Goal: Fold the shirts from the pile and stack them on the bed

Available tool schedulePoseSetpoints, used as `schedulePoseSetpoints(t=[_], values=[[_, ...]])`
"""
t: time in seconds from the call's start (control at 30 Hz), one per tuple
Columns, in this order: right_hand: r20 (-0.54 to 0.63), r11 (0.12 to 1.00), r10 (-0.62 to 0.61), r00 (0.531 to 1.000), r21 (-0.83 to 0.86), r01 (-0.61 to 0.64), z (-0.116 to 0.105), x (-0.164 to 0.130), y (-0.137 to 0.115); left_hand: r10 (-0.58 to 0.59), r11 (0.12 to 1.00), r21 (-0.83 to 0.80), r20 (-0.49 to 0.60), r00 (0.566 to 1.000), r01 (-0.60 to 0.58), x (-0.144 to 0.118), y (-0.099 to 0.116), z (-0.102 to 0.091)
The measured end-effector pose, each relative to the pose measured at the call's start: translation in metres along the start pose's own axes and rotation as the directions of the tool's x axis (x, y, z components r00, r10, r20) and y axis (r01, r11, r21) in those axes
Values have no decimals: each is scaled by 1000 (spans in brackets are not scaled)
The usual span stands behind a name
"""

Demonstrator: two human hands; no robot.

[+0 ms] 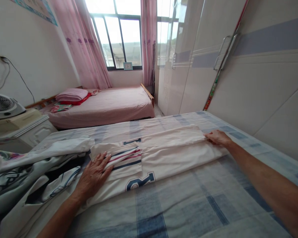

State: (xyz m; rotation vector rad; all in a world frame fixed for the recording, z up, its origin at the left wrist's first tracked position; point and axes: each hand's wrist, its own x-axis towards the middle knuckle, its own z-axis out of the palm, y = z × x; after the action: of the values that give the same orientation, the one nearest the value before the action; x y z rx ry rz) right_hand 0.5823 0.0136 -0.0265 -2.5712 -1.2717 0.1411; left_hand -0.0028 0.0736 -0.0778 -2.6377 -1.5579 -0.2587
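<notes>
A white T-shirt [169,148] with dark blue lettering lies lengthwise across the bed, its near and far sides turned in. One sleeve, with navy and dark red stripes, is laid over the body at the left end. My left hand [95,175] rests flat on the shirt beside that striped sleeve, fingers stretched out. At the far right end, my right hand [217,137] pinches the edge of the shirt's folded-in side between closed fingers.
Beneath the shirt is a blue and white checked bedsheet [188,198]. Crumpled clothes [39,172] lie at the left. Behind stands a second bed [119,105] with folded pink bedding [72,95]. A wardrobe [188,66] lines the right side; a fan [5,105] sits on a cabinet at left.
</notes>
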Motion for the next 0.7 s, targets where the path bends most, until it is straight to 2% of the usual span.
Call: schedulePoseSetpoints(t=[0.07,0.2,0.33,0.43,0.57,0.63,0.7], values=[[2,997,-42,999,69,41,4,2,1,-1,1000,-2,-1,1000,1,0,-1,0],[-94,990,-44,995,131,56,7,-4,6,-7,1000,-18,-5,1000,7,-1,0,0],[-115,998,6,993,62,1,7,-15,14,-26,998,-62,-24,999,24,-1,5,-5],[-214,999,-34,976,-9,33,9,-21,10,-44,988,-145,-2,999,44,-4,10,-20],[-366,970,-243,899,-84,228,14,-32,-13,-173,960,-229,-44,984,159,-17,10,-47],[-359,935,-346,867,-52,352,19,-44,-31,-270,943,-213,-35,962,256,-26,7,-58],[-350,890,-428,833,-6,455,28,-60,-50,-332,919,-216,28,943,330,-35,3,-64]])
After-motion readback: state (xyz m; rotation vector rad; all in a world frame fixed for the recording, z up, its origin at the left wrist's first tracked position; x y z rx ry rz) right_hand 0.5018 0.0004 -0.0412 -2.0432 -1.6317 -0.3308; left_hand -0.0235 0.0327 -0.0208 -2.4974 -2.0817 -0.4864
